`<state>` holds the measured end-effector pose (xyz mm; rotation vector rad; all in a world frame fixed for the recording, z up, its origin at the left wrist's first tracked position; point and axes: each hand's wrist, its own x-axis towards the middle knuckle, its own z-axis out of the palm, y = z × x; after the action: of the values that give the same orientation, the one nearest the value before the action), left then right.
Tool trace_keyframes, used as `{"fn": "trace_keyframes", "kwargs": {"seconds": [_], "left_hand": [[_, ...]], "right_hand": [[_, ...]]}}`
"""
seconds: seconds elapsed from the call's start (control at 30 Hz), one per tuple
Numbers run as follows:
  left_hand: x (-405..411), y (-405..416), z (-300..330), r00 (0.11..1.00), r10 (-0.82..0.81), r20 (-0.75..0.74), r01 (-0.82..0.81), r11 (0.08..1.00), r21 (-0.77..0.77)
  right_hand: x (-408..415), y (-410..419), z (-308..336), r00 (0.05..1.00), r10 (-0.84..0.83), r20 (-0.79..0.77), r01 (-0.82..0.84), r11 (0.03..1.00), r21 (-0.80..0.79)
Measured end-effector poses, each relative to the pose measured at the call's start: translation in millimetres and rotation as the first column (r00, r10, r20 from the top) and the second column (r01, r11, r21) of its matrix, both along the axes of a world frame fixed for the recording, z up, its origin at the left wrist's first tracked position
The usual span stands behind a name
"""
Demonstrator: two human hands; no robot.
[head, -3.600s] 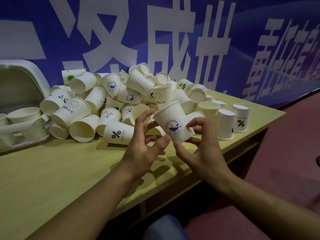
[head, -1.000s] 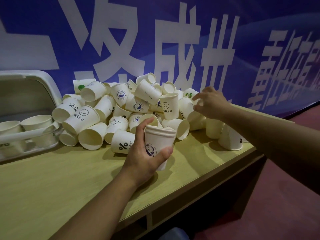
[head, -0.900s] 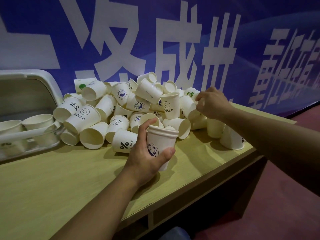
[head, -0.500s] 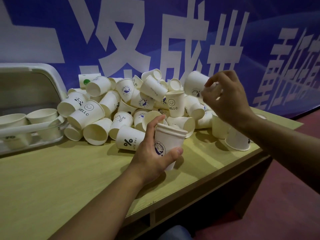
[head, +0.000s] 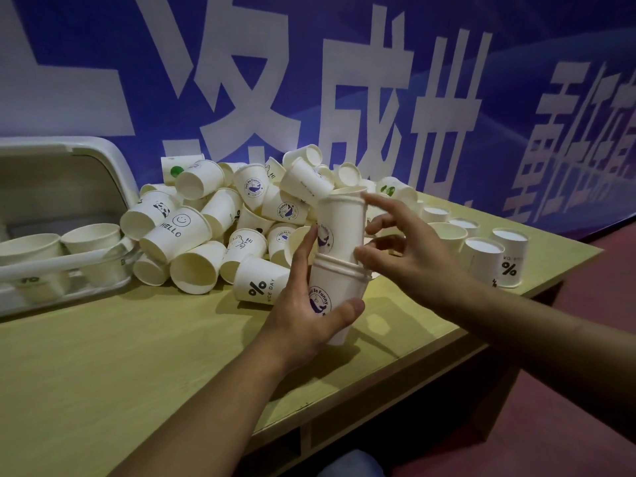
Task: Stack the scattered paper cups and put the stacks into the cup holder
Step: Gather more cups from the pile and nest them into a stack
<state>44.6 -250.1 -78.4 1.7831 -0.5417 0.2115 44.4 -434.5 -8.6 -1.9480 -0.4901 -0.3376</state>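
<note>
Head view shows the left hand (head: 303, 313) gripping a short stack of nested cups (head: 335, 297) printed with a whale logo, thumb curled across the front and fingers up the far side; the stack stands nearly upright above the yellow-green table (head: 103, 366), mouth up, its long axis tipped slightly right at the top. Seated partway into it is a top cup (head: 342, 225), also mouth up, long axis vertical and in line with the stack. The right hand (head: 409, 249) sits at that cup's right side, fingers spread and loosely bent, fingertips touching its wall without closing round it. Behind lies the pile of loose cups (head: 213, 232), mostly on their sides. Left, the white cup holder (head: 86, 259) contains upright cups. Right, 2 upside-down cups (head: 495, 259) stand near the table edge.
</note>
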Motion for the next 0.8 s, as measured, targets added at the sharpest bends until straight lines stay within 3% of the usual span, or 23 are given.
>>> {"fn": "trace_keyframes", "kwargs": {"seconds": [0.13, 0.3, 0.4, 0.47, 0.53, 0.6, 0.7, 0.8], "left_hand": [[2, 0, -1, 0.998, 0.06, 0.027, -0.058, 0.996, -0.069], [2, 4, 0, 0.991, 0.1, 0.093, -0.09, 0.99, -0.109], [3, 2, -2, 0.991, 0.081, 0.107, -0.069, 0.992, -0.104], [3, 0, -3, 0.992, 0.066, 0.106, -0.056, 0.995, -0.087], [3, -2, -3, 0.994, 0.045, 0.104, -0.037, 0.996, -0.076], [2, -3, -4, 0.995, 0.03, 0.098, -0.024, 0.998, -0.064], [1, -4, -4, 0.996, 0.015, 0.092, -0.009, 0.998, -0.057], [0, -6, -4, 0.996, -0.008, 0.094, 0.013, 0.998, -0.055]], "right_hand": [[-3, -1, -8, 0.986, -0.048, 0.159, 0.077, 0.98, -0.181], [-12, -11, -11, 0.98, -0.013, 0.196, 0.085, 0.929, -0.361], [-5, -35, -5, 0.936, -0.205, 0.285, 0.316, 0.845, -0.431], [1, -60, -3, 0.882, -0.354, 0.312, 0.47, 0.724, -0.506], [4, -84, -5, 0.828, -0.484, 0.283, 0.55, 0.604, -0.577], [5, -103, -9, 0.777, -0.588, 0.223, 0.588, 0.553, -0.59], [9, -122, -18, 0.73, -0.677, 0.094, 0.598, 0.566, -0.568], [13, -129, -22, 0.753, -0.657, -0.022, 0.561, 0.66, -0.5]]}}
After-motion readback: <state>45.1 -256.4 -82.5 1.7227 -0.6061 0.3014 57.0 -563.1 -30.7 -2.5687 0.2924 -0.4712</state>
